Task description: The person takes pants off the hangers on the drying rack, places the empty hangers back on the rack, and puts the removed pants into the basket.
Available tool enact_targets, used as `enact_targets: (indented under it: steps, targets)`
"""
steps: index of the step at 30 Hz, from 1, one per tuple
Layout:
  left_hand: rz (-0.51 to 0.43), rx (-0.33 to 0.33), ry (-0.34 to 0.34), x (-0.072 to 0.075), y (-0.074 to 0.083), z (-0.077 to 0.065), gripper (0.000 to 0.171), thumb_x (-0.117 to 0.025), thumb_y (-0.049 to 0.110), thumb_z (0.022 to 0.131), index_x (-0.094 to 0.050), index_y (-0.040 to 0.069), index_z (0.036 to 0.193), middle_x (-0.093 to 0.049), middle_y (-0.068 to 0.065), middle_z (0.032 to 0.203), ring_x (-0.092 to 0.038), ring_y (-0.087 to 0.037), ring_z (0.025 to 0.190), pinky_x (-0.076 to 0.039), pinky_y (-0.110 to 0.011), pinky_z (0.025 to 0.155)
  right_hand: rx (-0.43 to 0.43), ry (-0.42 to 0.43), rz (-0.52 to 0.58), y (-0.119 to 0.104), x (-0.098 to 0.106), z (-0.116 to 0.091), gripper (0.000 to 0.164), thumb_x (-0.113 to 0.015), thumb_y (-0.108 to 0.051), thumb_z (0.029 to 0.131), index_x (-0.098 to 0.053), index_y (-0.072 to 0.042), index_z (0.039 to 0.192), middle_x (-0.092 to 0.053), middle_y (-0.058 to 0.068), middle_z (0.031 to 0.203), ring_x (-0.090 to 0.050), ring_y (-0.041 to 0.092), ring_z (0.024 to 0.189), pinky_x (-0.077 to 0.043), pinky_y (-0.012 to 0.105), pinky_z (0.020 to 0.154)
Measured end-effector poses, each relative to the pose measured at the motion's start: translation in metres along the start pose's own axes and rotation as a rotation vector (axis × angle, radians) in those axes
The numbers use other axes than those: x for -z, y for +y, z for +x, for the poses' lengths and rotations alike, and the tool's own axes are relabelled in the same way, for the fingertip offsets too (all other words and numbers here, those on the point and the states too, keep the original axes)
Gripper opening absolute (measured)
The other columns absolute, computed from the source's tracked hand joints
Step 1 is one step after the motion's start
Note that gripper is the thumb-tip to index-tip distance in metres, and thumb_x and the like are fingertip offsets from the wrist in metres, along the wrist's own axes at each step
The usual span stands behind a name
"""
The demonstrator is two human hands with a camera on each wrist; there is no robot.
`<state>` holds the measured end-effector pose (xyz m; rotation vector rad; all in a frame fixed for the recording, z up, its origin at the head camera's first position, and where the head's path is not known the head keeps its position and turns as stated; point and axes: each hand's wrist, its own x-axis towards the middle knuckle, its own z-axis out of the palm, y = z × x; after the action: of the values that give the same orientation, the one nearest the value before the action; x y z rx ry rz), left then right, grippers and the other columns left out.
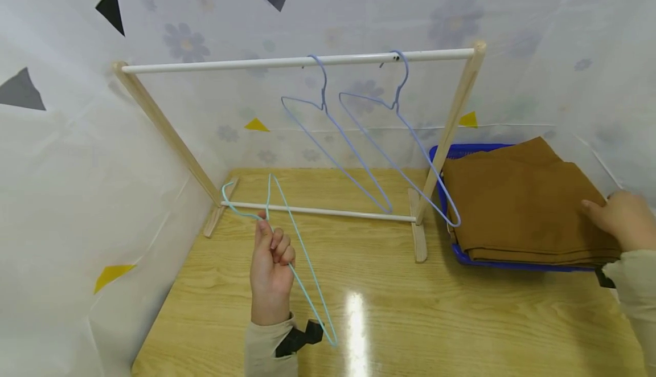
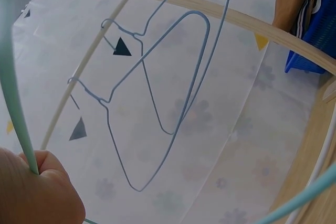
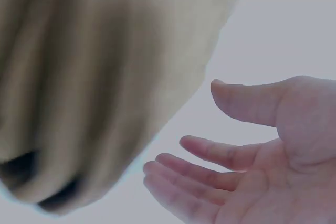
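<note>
My left hand (image 1: pixel 273 269) pinches a mint-green hanger (image 1: pixel 302 240) near its neck, in front of the wooden rack. The hanger's hook points left, and its body slants down past the wrist. In the left wrist view, the same hand (image 2: pixel 39 190) has its fingers curled round the green wire. At the right, my right hand (image 1: pixel 627 220) is beside a stack of folded brown cloth (image 1: pixel 523 200), its thumb over the near right part. Fingers of the right hand (image 3: pixel 252 166) are spread and loosely straight in the right wrist view, apart from the blurred cloth folds (image 3: pixel 89 87).
A rack with a white top bar (image 1: pixel 220 64) stands on the wood-grain table (image 1: pixel 389 303). Two blue-violet hangers, one left (image 1: pixel 353 155) and one right (image 1: pixel 417 138), hang from it. The cloth lies in a blue basket (image 1: pixel 468 149) by the rack's right leg. Patterned sheeting surrounds the table.
</note>
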<state>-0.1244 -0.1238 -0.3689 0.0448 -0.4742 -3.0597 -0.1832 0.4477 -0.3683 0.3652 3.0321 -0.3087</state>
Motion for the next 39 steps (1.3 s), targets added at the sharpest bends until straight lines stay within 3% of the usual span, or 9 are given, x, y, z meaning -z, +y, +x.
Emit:
enact_targets:
  steps: [2, 5, 9, 14, 20, 28, 39]
  targets:
    - [0.002, 0.003, -0.001, -0.001, -0.001, 0.000, 0.017, -0.037, 0.028, 0.093, -0.041, 0.020, 0.108, -0.017, 0.003, 0.061, -0.011, -0.006, 0.048, -0.010, -0.017, 0.041, 0.032, 0.050, 0.014, -0.014, 0.005, 0.000, 0.065, -0.038, -0.036, 0.094, -0.043, 0.029, 0.101, -0.046, 0.042, 0.090, -0.049, 0.048, 0.068, -0.041, 0.051, 0.059]
    - [0.004, 0.009, 0.003, -0.001, -0.001, 0.000, 0.017, -0.038, 0.028, 0.093, -0.040, 0.020, 0.108, -0.017, 0.003, 0.061, -0.010, -0.006, 0.048, -0.010, -0.017, 0.041, 0.140, 0.048, 0.047, -0.034, 0.014, 0.005, 0.069, -0.036, -0.040, 0.094, -0.032, 0.025, 0.118, -0.038, 0.044, 0.110, -0.040, 0.056, 0.090, -0.035, 0.061, 0.074]
    - [0.005, 0.008, 0.005, -0.002, -0.002, 0.001, 0.019, -0.039, 0.028, 0.092, -0.040, 0.020, 0.109, -0.019, 0.003, 0.060, -0.010, -0.006, 0.048, -0.011, -0.017, 0.041, 0.292, -0.050, 0.087, -0.059, 0.019, 0.017, 0.065, -0.030, -0.041, 0.095, -0.025, 0.014, 0.130, -0.027, 0.042, 0.122, -0.027, 0.059, 0.105, -0.023, 0.065, 0.085]
    - [-0.001, 0.002, -0.014, -0.001, -0.003, 0.001, 0.020, -0.037, 0.028, 0.093, -0.038, 0.020, 0.111, -0.018, 0.003, 0.060, -0.011, -0.006, 0.048, -0.010, -0.017, 0.041, 0.371, -0.228, 0.122, -0.087, 0.015, 0.029, 0.067, -0.023, -0.044, 0.095, -0.009, 0.007, 0.137, -0.003, 0.037, 0.135, -0.010, 0.059, 0.115, -0.012, 0.067, 0.090]
    - [0.002, 0.002, -0.018, 0.000, -0.003, 0.002, 0.019, -0.036, 0.028, 0.093, -0.038, 0.019, 0.110, -0.016, 0.003, 0.061, -0.011, -0.006, 0.047, -0.009, -0.016, 0.041, 0.389, -0.315, 0.168, -0.102, 0.001, 0.043, 0.077, -0.023, -0.049, 0.094, 0.000, 0.012, 0.135, 0.012, 0.037, 0.134, 0.008, 0.057, 0.117, 0.000, 0.067, 0.092]
    - [-0.005, 0.015, 0.020, 0.001, -0.004, 0.000, 0.016, -0.037, 0.028, 0.093, -0.043, 0.020, 0.105, -0.017, 0.003, 0.060, -0.011, -0.006, 0.048, -0.010, -0.016, 0.040, 0.377, -0.336, 0.125, -0.111, -0.015, 0.057, 0.077, -0.024, -0.047, 0.094, 0.001, 0.016, 0.133, 0.010, 0.042, 0.131, 0.006, 0.060, 0.115, -0.001, 0.065, 0.094]
    - [-0.009, 0.029, 0.023, 0.003, -0.009, 0.000, 0.018, -0.039, 0.027, 0.093, -0.042, 0.020, 0.109, -0.019, 0.003, 0.060, -0.011, -0.006, 0.048, -0.009, -0.016, 0.041, 0.304, -0.415, 0.112, -0.115, -0.019, 0.067, 0.078, -0.027, -0.046, 0.094, 0.000, 0.015, 0.133, 0.007, 0.042, 0.130, 0.005, 0.060, 0.115, -0.003, 0.064, 0.094]
